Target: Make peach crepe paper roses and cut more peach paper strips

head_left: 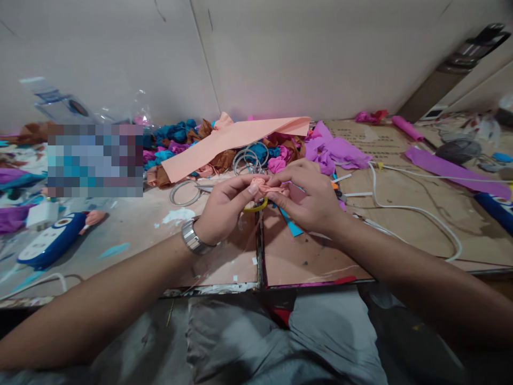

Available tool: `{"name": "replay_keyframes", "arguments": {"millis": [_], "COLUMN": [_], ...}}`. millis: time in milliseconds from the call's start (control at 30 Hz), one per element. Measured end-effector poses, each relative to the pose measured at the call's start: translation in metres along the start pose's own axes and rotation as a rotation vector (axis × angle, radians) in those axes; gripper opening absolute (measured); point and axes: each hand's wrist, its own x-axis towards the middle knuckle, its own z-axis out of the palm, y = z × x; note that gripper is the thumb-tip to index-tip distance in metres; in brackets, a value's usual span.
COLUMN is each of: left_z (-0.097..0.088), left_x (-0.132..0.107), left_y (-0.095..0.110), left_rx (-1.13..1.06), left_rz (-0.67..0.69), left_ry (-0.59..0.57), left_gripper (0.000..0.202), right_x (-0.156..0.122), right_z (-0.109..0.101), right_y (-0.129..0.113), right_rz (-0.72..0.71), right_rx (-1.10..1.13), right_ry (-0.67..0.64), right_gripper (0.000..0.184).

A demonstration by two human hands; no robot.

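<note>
Between my two hands is a small peach crepe-paper flower [258, 184], its paper wound into a rosette. My left hand [226, 200] pinches the rosette with thumb and fingers and has a metal watch [194, 235] at its wrist. A loose strip of the same paper [276, 190] runs to my right hand [310, 195], which pinches it between thumb and fingers. Under the hands shows part of a yellow ring [256, 205]. Scissors with a grey handle loop [185, 193] lie left of them, partly hidden by my left hand. A blue strip [292, 222] lies below my right hand.
Behind the hands, a long peach paper sheet [236, 140] lies over a heap of coloured crepe-paper pieces [172, 133]. Purple paper [332, 147] and a white cable [417, 206] are at right. A blue-and-white device [54, 240] lies at left. A grey bottle [444, 75] stands at the wall.
</note>
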Motion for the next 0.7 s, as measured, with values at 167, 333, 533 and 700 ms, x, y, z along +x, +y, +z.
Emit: {"name": "replay_keyframes", "arguments": {"millis": [167,333,533,700], "left_z": [0.001,0.0019,0.0035,0.0036], "left_x": [-0.0004,-0.0012,0.001,0.001], "left_y": [0.0015,0.003,0.0042,0.0024], "left_rx": [-0.009,-0.033,-0.164,-0.116], "left_rz": [-0.008,-0.016,-0.03,-0.019], "left_ry": [-0.006,-0.035,-0.003,0.005], "left_gripper": [0.03,0.029,0.031,0.024], "right_x": [0.0002,0.0009,0.0017,0.0023], "right_z": [0.0,-0.0001,-0.0011,-0.001], "right_y": [-0.0004,-0.0004,-0.0017,-0.0018], "right_rz": [0.012,0.024,0.025,0.037], "right_rx": [0.001,0.004,0.022,0.016], "right_ry": [-0.016,-0.024,-0.007,-0.005], "right_gripper": [0.019,0.02,0.018,0.022]}}
